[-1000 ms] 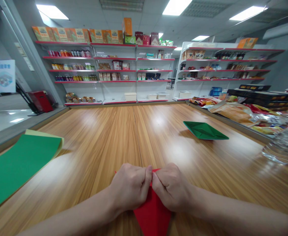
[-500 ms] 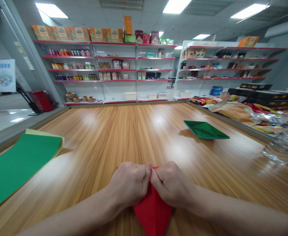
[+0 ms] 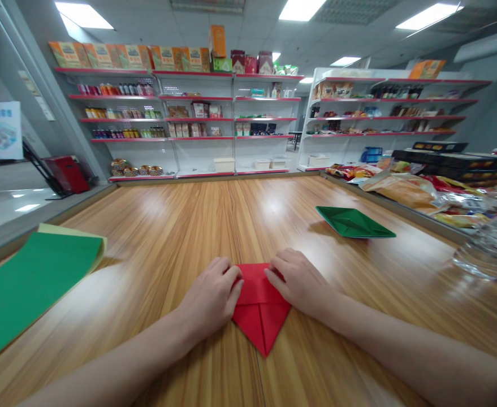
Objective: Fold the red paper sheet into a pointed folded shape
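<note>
A piece of red folded paper [image 3: 260, 316] lies on the wooden table in front of me. Its top edge is straight, a horizontal fold crosses it, and a pointed end with a centre crease faces me. My left hand [image 3: 214, 291] grips the paper's upper left side, fingers curled and thumb along the edge. On the upper right side, my right hand [image 3: 297, 282] grips it with bent fingers and the thumb on top. The outer corners of the paper are hidden under both hands.
Green paper sheets [image 3: 40, 282] lie at the left with a curled pale edge. A folded green paper piece [image 3: 354, 223] sits at the right. Beyond it are a clear plastic container [image 3: 485, 251] and snack bags [image 3: 405, 192]. Stocked shelves [image 3: 197, 118] stand behind the table.
My hands have moved apart and slightly away from me, from close together at the paper's top to its two sides. The red paper lies farther forward, with its horizontal fold showing.
</note>
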